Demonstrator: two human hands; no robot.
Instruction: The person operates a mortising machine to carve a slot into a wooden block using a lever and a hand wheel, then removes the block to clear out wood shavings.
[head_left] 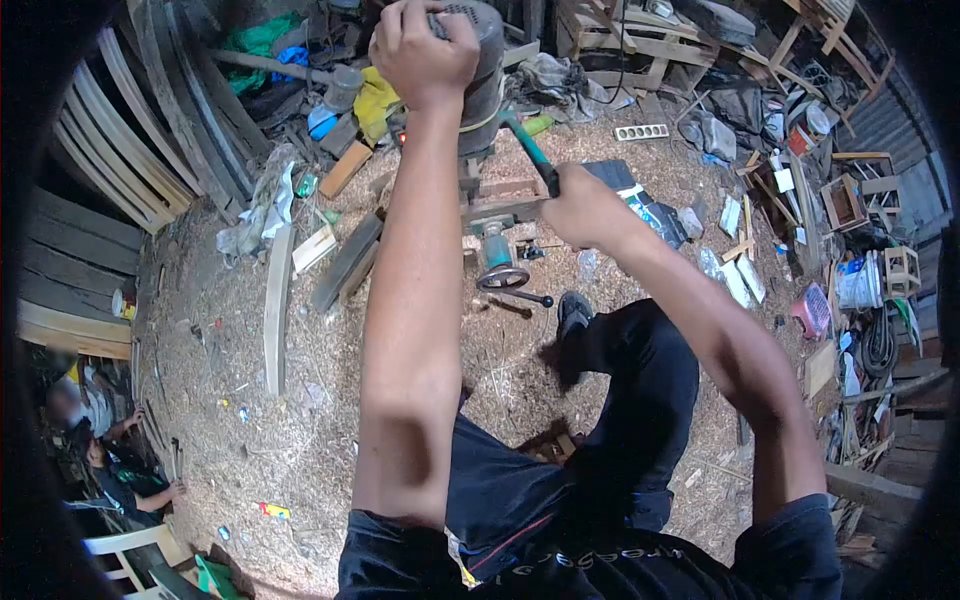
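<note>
My left hand point(425, 55) is curled over the top of a grey cylindrical motor housing point(482, 90) with a vented end. My right hand point(588, 208) is wrapped round the black grip of a green lever point(527, 140) that rises toward the motor. Below the motor is the lower part of the machine, with a green body and a dark handwheel point(503, 278). A ball-ended handle point(530, 297) sticks out beside the wheel. The motor and my left forearm hide much of the machine's middle.
Wood shavings cover the floor point(330, 440). Beside the machine lie a curved timber piece point(278, 310) and dark wood blocks point(350, 262). Curved boards point(120, 130) lean at the left. Another person point(125, 475) sits at the lower left. Scrap and a pink stool point(812, 310) are at right.
</note>
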